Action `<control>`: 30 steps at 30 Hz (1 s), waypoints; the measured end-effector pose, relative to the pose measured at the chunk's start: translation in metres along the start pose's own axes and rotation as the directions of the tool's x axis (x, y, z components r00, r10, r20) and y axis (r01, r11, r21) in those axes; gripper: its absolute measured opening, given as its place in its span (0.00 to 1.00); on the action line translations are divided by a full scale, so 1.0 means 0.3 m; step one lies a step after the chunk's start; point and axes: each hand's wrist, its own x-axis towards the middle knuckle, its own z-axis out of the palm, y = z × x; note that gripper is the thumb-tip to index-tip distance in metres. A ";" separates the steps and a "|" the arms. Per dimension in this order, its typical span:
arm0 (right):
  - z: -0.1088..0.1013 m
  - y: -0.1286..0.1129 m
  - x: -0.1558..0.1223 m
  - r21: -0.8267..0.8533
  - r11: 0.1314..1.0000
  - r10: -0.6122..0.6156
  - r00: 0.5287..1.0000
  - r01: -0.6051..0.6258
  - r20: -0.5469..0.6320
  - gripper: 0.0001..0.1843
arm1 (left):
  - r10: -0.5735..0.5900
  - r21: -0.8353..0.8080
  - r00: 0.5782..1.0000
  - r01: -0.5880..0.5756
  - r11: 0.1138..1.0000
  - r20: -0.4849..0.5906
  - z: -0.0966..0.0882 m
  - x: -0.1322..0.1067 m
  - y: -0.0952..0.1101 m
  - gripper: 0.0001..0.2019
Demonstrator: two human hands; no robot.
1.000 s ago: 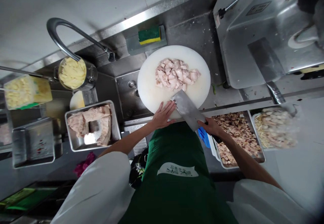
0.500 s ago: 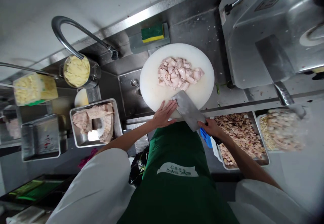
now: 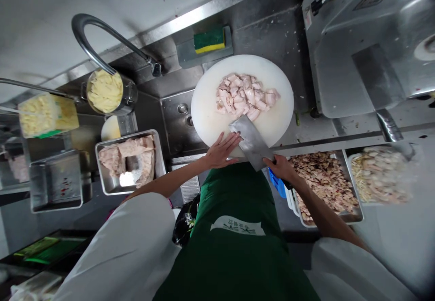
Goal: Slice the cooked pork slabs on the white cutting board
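Observation:
My right hand (image 3: 279, 167) is closed round the handle of a cleaver (image 3: 253, 144), whose wide blade lies tilted over the near edge of a round white cutting board (image 3: 204, 119). Flat and with the fingers stretched, my left hand (image 3: 222, 150) rests at the board's near rim, its fingertips by the blade's left edge. Chunks of pale meat (image 3: 243, 96) sit heaped in the middle of the board, just beyond the blade's tip.
Left of the sink (image 3: 175, 106), a metal tray (image 3: 159, 156) holds large meat pieces. A pot (image 3: 131, 93) of pale yellow slices stands under the faucet (image 3: 102, 26). Behind the board lies a sponge (image 3: 210, 41). At right are a tray of chopped meat (image 3: 326, 183) and a second cleaver (image 3: 377, 76).
The whole view has shifted slightly, so the board and counter appear a little farther right. Both hands and the cleaver stay almost in the same place against the board.

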 end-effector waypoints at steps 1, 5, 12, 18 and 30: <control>0.007 -0.013 0.000 0.006 1.000 0.001 1.000 -0.001 -0.003 0.20 | 0.006 -0.005 1.000 -0.006 1.000 -0.006 0.002 -0.002 -0.005 0.42; 0.022 -0.009 -0.026 -0.027 0.999 0.029 0.999 -0.030 -0.012 0.20 | 0.060 -0.030 0.998 -0.061 0.998 -0.022 0.012 -0.014 -0.036 0.41; 0.017 -0.036 -0.023 -0.048 0.998 0.049 0.999 -0.050 -0.012 0.19 | 0.102 -0.079 0.993 -0.107 0.991 -0.067 0.014 -0.023 -0.074 0.41; 0.023 -0.035 -0.031 -0.062 0.997 0.043 0.999 -0.044 -0.015 0.20 | 0.123 -0.131 0.990 -0.131 0.983 -0.067 0.018 -0.020 -0.091 0.41; -0.032 -0.058 0.000 -0.094 0.995 -0.021 1.000 0.022 0.009 0.21 | 0.181 -0.160 0.983 -0.179 0.971 -0.001 0.005 -0.022 -0.124 0.40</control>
